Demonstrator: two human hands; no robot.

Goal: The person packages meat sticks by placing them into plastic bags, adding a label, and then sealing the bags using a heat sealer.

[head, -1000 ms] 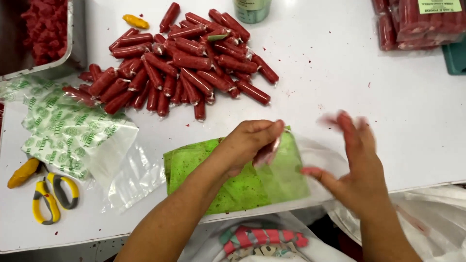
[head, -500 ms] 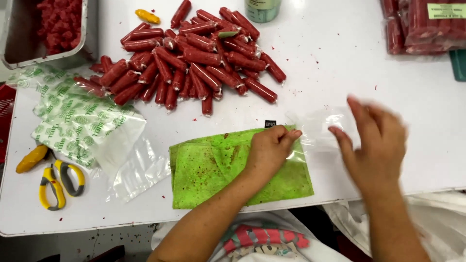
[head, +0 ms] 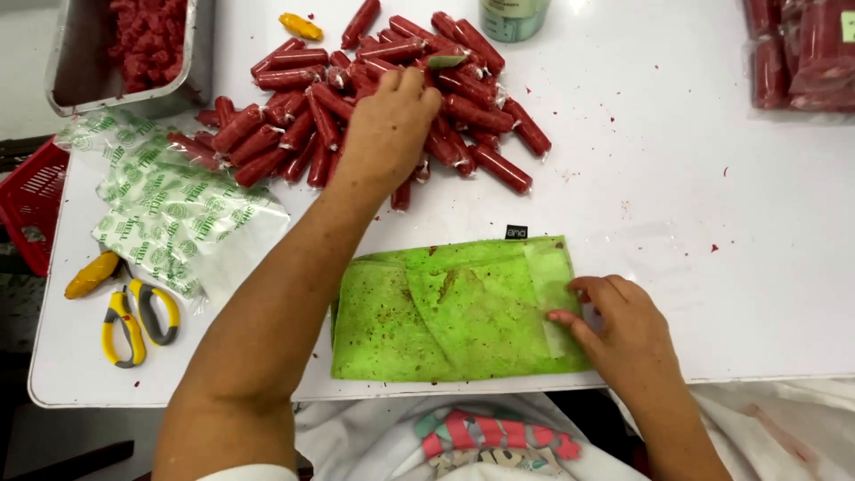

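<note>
My left hand [head: 389,125] reaches forward onto a pile of red wrapped sausages [head: 294,134] in the middle of the white table [head: 677,178], fingers spread over them; whether it grips one is hidden. My right hand [head: 619,334] rests at the near edge on the right end of a stained green cloth [head: 445,312], fingertips pressing a clear plastic bag [head: 623,258] that lies over the cloth's end and onto the table.
A metal tray [head: 80,80] with red meat stands at the back left, a red basket [head: 31,205] beside it. Printed clear bags [head: 169,209] and yellow-handled scissors [head: 134,316] lie at the left. Packed sausages [head: 802,53] sit back right, a jar [head: 514,16] at the back.
My left hand has left the green cloth and moved forward onto the sausage pile. My right hand has come down onto the clear bag at the cloth's right end.
</note>
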